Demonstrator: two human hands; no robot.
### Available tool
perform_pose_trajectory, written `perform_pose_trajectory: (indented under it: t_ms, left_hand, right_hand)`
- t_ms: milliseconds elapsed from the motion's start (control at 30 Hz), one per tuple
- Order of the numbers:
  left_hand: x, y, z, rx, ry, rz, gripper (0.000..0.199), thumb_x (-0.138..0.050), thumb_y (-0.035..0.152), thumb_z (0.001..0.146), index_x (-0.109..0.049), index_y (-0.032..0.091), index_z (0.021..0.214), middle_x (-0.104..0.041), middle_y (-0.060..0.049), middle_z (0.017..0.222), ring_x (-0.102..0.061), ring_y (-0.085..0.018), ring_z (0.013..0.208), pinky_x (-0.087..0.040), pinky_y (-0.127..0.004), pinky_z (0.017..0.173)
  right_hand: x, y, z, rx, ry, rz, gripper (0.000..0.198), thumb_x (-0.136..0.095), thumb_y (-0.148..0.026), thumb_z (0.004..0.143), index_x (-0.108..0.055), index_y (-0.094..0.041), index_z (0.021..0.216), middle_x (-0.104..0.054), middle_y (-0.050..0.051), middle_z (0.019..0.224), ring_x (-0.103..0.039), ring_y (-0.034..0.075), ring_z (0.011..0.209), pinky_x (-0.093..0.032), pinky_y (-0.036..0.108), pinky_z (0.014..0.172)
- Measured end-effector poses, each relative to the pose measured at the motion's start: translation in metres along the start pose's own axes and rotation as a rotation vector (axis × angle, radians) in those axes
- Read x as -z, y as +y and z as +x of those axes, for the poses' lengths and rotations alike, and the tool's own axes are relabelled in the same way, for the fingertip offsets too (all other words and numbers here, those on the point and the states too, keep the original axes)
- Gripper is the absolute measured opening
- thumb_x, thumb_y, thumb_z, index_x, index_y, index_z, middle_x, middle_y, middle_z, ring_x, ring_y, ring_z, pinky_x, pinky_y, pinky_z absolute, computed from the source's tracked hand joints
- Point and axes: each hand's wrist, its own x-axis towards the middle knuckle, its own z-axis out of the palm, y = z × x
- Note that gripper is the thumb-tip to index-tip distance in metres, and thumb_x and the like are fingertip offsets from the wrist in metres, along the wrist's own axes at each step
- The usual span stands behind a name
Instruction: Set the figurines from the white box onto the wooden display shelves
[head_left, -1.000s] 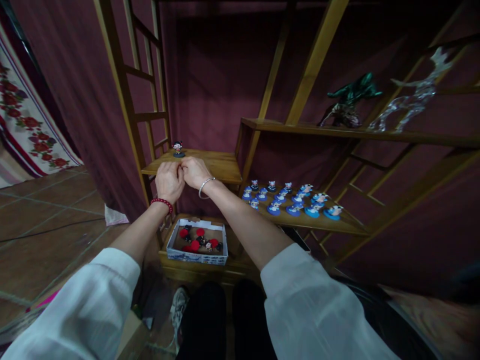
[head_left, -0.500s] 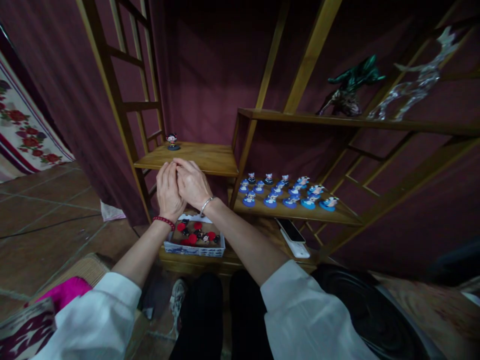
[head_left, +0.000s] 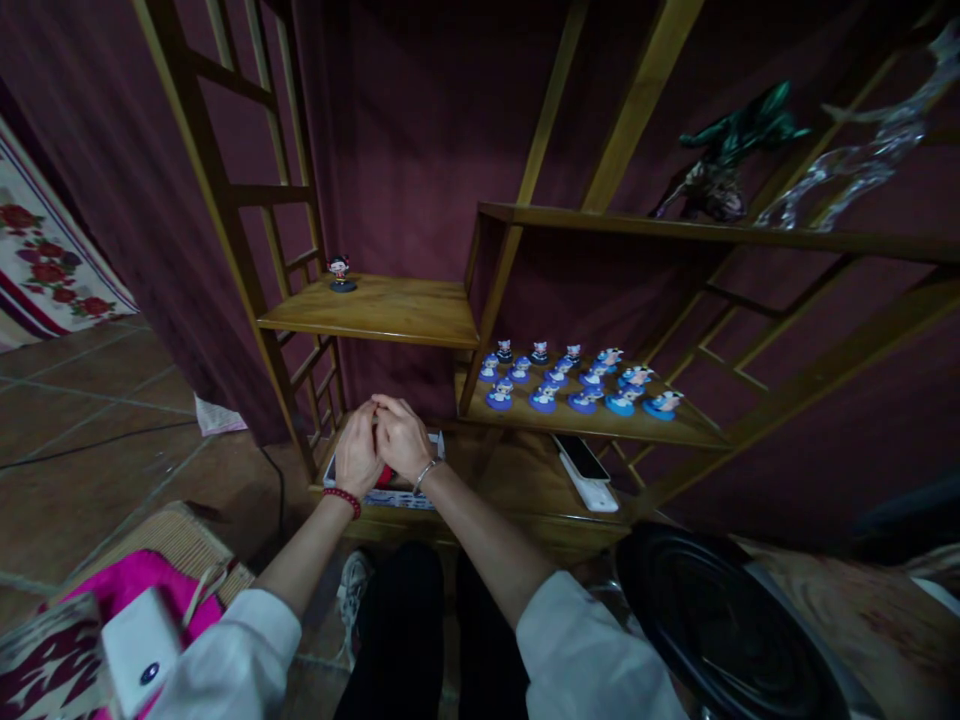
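Note:
My left hand (head_left: pixel 358 455) and my right hand (head_left: pixel 403 435) meet at the fingertips above a white-and-blue box (head_left: pixel 401 497) on the low shelf. Fingers of both hands are bent and pressed together; whatever may be between them is hidden. A bit of red (head_left: pixel 385 476) shows in the box just below my palms, and the rest of its contents is covered. On the upper left shelf (head_left: pixel 405 305) a small figurine (head_left: pixel 340 274) with a dark round base stands upright near the left side.
Several small figurines on blue and dark bases (head_left: pixel 544 396) stand in rows on the right shelf (head_left: pixel 600 425). A phone and a white device (head_left: pixel 592 490) lie below. Green (head_left: pixel 739 140) and clear animal ornaments (head_left: pixel 862 150) stand higher up. A black round seat (head_left: pixel 720 610) is at right.
Both hands have moved down together from the upper left shelf's front edge to over the box, now covering much of it. The camera view has shifted slightly.

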Motion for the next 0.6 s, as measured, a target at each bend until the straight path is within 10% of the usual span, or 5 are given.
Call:
perform_pose_trajectory:
  t_ms: [333, 600]
  left_hand:
    - [-0.051, -0.035, -0.048, 0.326, -0.747, 0.276, 0.033, -0.038, 0.013, 0.075, -0.05, 0.015, 0.105, -0.059, -0.013, 0.105, -0.057, -0.02, 0.095, -0.042, -0.028, 0.08]
    - [-0.067, -0.046, -0.048, 0.431, -0.889, 0.299, 0.028, -0.037, 0.021, 0.077, -0.055, 0.018, 0.099, -0.065, -0.013, 0.091, -0.06, -0.022, 0.088, -0.044, -0.031, 0.074]
  right_hand:
    - [-0.05, 0.053, -0.06, -0.434, -0.389, -0.104, 0.028, -0.042, -0.007, 0.073, -0.065, -0.016, 0.086, -0.061, 0.007, 0.103, -0.054, 0.014, 0.097, -0.04, 0.021, 0.083]
    - [-0.062, 0.071, -0.087, -0.627, -0.611, -0.21, 0.026, -0.042, -0.018, 0.077, -0.064, -0.02, 0.09, -0.067, 0.008, 0.088, -0.061, 0.017, 0.082, -0.042, 0.022, 0.068]
